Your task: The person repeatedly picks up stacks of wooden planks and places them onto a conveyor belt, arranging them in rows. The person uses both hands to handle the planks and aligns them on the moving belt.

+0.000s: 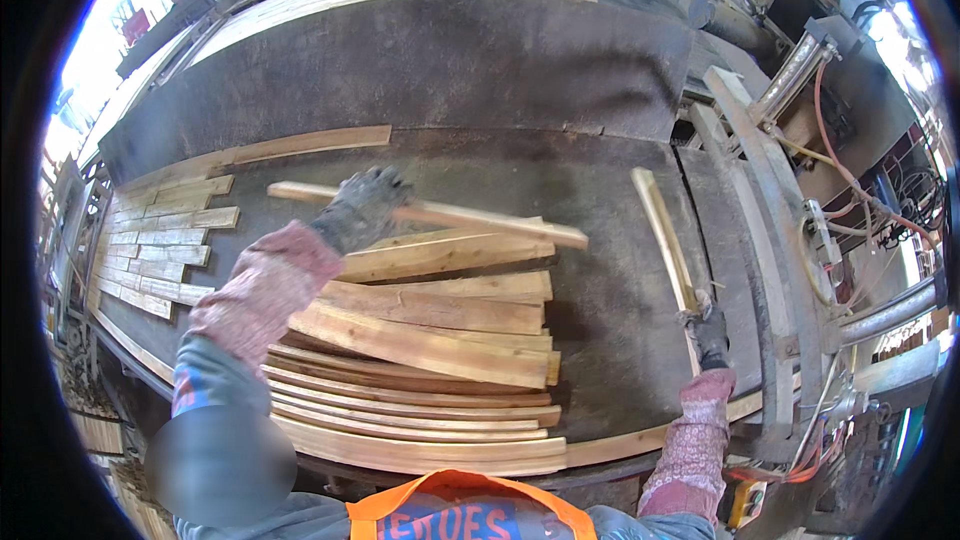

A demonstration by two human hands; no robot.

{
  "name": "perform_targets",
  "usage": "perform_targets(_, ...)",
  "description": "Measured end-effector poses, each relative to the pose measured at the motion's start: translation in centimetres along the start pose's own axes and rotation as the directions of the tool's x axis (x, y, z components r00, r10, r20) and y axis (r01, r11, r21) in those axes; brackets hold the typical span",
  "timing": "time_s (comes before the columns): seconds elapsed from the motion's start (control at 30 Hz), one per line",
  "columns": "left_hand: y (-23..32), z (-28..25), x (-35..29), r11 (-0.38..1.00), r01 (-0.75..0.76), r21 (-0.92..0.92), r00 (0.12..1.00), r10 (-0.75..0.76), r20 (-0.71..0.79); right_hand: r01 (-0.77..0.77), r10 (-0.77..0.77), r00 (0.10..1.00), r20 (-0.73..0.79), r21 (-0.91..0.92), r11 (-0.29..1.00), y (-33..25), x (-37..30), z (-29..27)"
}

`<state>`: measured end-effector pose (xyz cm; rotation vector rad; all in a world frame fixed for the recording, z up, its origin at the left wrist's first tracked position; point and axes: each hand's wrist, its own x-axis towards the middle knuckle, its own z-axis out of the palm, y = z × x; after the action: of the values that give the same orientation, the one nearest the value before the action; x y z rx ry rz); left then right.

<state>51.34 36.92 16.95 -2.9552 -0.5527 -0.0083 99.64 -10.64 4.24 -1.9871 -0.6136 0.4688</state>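
My left hand, in a dark grey work glove, is closed around the middle of a narrow wooden strip. That strip lies crosswise above a stack of boards, its right end reaching past them. Off to the right, my right hand, gloved too, grips the near part of a second wooden strip, which points away from me. Its thumb side rests against the wood; part of the fingers is hidden. Below the left strip lies the loose stack of pale wooden boards, some fanned out and overlapping, the nearer ones on edge.
The dark metal worktable has an upright dark metal plate along its far side. Short wooden pieces lie in staggered rows at left. One longer board rests by the plate. A metal machine frame with hoses stands at right.
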Motion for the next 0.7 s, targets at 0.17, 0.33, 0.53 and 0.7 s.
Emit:
perform_targets(0.17, 6.1, 7.1, 12.5, 0.958, 0.142, 0.251, 0.977, -0.094, -0.193, -0.42, 0.205, 0.905, 0.372, 0.707, 0.569, -4.0, -1.4, -1.8)
perform_targets(0.33, 8.7, 8.4, 17.5, 0.913, 0.393, -0.11, 0.832, -0.302, 0.466, -0.387, 0.249, 0.921, 0.3, 0.619, 0.684, -3.0, -1.8, -0.3)
perform_targets(0.53, 9.8, 8.7, 25.0, 0.967, 0.25, -0.042, 0.919, -0.223, 0.326, -0.231, 0.371, 0.927, 0.057, 0.867, 0.442, -0.1, 1.7, 6.2)
perform_targets(0.7, 6.0, 12.6, 31.3, 0.896, 0.437, -0.082, 0.892, -0.42, 0.167, -0.302, 0.244, 0.948, 0.202, 0.813, 0.499, -0.5, 4.5, 7.8)
